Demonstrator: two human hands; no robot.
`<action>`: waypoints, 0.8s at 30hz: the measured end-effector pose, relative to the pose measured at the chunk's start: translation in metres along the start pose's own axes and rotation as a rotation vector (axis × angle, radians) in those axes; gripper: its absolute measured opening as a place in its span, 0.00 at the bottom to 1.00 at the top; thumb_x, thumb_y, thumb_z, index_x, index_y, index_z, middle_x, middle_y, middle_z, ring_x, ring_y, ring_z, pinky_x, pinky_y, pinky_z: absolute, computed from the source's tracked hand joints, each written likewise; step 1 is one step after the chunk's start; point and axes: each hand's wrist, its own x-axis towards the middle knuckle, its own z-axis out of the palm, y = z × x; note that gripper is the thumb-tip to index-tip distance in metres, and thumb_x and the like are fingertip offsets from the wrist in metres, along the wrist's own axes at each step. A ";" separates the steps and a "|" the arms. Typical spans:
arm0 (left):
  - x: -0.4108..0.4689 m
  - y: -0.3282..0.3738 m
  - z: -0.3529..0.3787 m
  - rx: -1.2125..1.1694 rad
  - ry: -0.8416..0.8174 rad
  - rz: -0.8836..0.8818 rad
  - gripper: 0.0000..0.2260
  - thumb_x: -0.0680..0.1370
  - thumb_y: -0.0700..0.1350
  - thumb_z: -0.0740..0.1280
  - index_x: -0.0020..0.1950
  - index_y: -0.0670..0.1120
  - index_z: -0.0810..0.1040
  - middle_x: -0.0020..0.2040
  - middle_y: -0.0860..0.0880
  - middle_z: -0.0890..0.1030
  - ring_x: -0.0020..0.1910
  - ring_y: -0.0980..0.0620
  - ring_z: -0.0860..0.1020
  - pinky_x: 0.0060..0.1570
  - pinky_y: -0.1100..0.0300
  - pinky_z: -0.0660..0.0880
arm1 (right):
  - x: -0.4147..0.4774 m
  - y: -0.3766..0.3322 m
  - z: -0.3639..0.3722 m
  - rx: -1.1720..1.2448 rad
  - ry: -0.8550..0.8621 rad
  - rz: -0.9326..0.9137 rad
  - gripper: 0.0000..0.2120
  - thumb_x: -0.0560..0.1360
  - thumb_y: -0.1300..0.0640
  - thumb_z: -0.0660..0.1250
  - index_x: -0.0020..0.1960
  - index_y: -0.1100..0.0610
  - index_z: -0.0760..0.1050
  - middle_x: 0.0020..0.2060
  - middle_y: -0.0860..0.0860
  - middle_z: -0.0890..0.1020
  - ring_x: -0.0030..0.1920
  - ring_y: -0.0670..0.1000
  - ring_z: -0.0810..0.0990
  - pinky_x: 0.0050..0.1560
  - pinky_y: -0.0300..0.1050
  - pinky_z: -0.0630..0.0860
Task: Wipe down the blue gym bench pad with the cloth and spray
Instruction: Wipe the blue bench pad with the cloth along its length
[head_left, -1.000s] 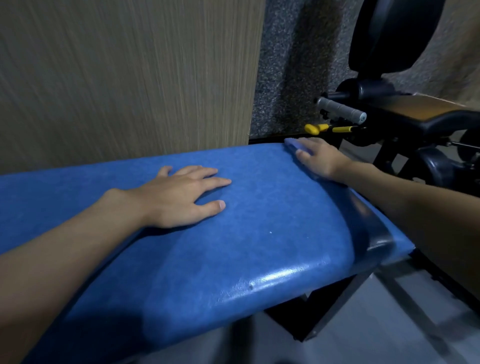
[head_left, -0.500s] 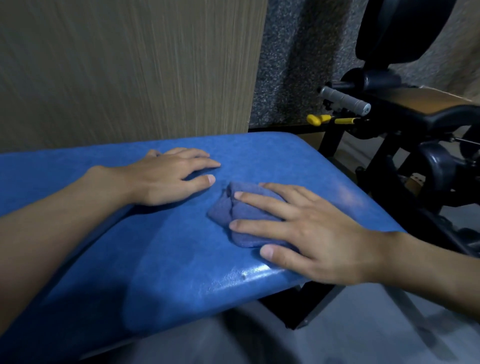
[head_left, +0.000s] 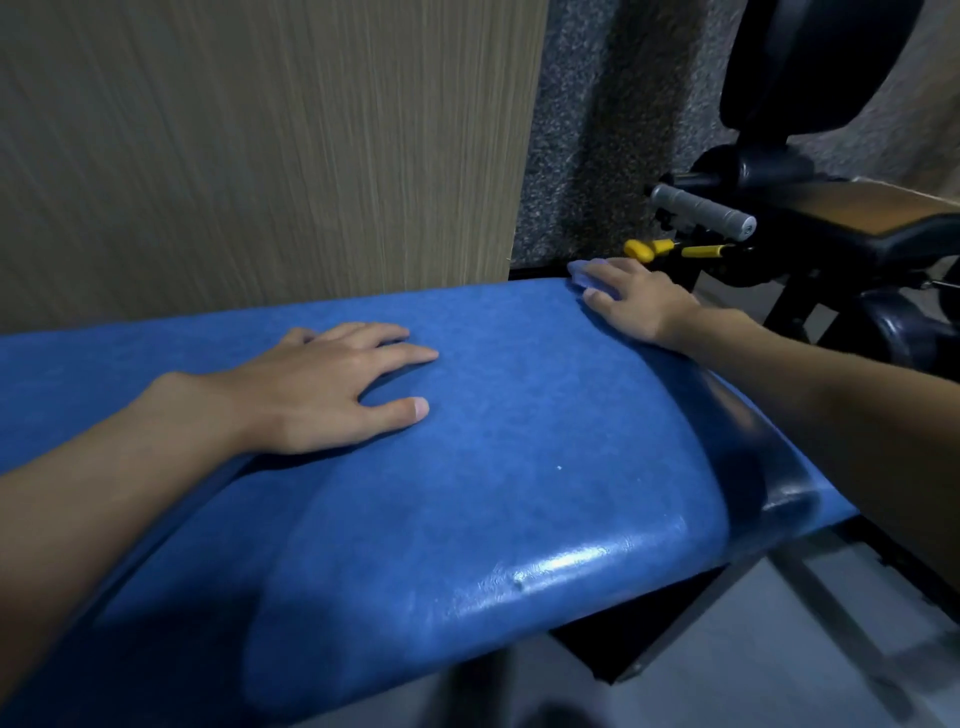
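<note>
The blue bench pad (head_left: 519, 467) fills the lower middle of the view. My left hand (head_left: 332, 389) lies flat on its top with the fingers spread and holds nothing. At the pad's far right corner, my right hand (head_left: 634, 299) presses a blue cloth (head_left: 584, 273) against the surface with straight fingers. Only a small edge of the cloth shows beyond my fingertips. No spray bottle is in view.
A wood-grain panel (head_left: 260, 156) rises just behind the pad, with a grey speckled wall (head_left: 597, 130) to its right. A black exercise machine (head_left: 831, 223) with a grey handle (head_left: 701, 210) and yellow pins (head_left: 641, 250) stands close on the right. Grey floor lies below.
My right hand has slid the cloth from the pad's near middle out to the far right corner. My left hand stays flat on the pad.
</note>
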 end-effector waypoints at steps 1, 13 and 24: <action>-0.001 -0.002 0.001 0.002 0.000 0.004 0.38 0.65 0.79 0.40 0.74 0.70 0.52 0.78 0.62 0.54 0.77 0.60 0.52 0.74 0.48 0.53 | -0.014 -0.008 -0.002 -0.064 0.005 -0.045 0.25 0.79 0.36 0.50 0.75 0.39 0.57 0.77 0.50 0.57 0.73 0.63 0.60 0.71 0.58 0.59; 0.001 -0.009 0.003 0.031 0.029 0.007 0.43 0.62 0.81 0.34 0.75 0.68 0.52 0.78 0.59 0.55 0.77 0.58 0.52 0.74 0.46 0.53 | -0.174 -0.078 0.002 -0.088 -0.002 -0.845 0.22 0.80 0.38 0.51 0.73 0.38 0.60 0.77 0.41 0.55 0.75 0.53 0.59 0.73 0.51 0.56; -0.008 -0.009 0.003 0.013 0.015 -0.002 0.35 0.69 0.75 0.41 0.75 0.69 0.52 0.78 0.61 0.54 0.77 0.60 0.51 0.75 0.50 0.51 | 0.035 -0.012 0.003 -0.016 -0.027 -0.026 0.26 0.80 0.38 0.52 0.76 0.42 0.56 0.77 0.50 0.56 0.73 0.63 0.60 0.71 0.59 0.59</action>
